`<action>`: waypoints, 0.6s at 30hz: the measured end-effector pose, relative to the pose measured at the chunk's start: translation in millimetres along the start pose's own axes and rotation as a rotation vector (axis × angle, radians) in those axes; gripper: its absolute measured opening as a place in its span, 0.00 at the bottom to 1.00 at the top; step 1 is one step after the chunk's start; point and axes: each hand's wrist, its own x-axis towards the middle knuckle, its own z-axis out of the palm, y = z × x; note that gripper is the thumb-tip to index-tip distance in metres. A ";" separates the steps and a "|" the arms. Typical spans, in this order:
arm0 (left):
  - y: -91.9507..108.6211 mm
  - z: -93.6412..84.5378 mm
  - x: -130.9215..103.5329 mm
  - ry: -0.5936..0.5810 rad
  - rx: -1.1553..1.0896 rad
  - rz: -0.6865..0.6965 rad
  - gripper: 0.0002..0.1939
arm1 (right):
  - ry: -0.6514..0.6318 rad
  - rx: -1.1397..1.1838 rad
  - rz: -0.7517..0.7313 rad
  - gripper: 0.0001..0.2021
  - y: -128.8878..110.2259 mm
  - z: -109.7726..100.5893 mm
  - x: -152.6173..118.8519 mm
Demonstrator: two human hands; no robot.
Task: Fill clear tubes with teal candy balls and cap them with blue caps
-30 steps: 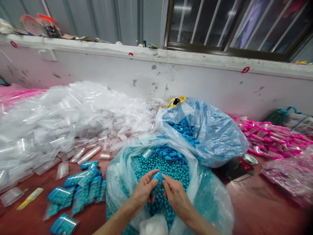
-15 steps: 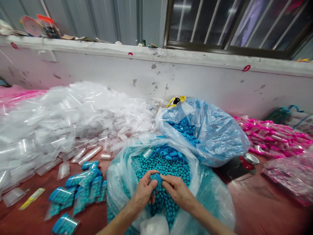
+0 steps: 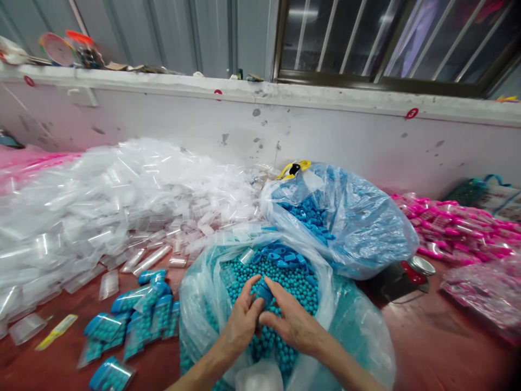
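My left hand (image 3: 243,316) is closed around a small container with a blue cap (image 3: 264,291), above the open bag. My right hand (image 3: 291,320) is beside it, its index fingertip on the cap and its thumb apart from that finger, near my left fingers. Below both hands, teal beads (image 3: 280,355) fill a clear plastic bag (image 3: 195,304). Loose blue caps (image 3: 285,255) lie at the back of the beads. Several bead-filled pouches with blue caps (image 3: 140,326) rest on the red table to the left.
Clear empty sleeves (image 3: 134,201) are heaped at the left. Behind stands a bag of blue caps (image 3: 345,217). Pink packets (image 3: 459,228) and a dark object with a metal lid (image 3: 421,265) are at the right. A yellow cutter (image 3: 57,331) lies on the left.
My right hand has opened from its pinch on the cap, thumb now apart from the index finger. The capped container remains between the hands. The view has shifted slightly.
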 end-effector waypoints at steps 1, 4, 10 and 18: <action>2.5 0.2 -0.7 0.007 -0.021 0.007 0.30 | -0.023 -0.038 0.002 0.40 -1.8 3.1 -1.4; 11.7 1.4 -1.7 0.032 -0.068 0.052 0.28 | 0.034 -0.119 -0.015 0.50 -2.3 13.3 -0.6; 16.5 7.2 -0.6 0.044 -0.084 0.075 0.18 | 0.268 -0.209 -0.099 0.36 1.9 28.2 1.4; 6.1 11.7 -4.8 0.111 0.099 0.133 0.08 | 0.381 -0.271 -0.082 0.37 17.3 56.4 -2.9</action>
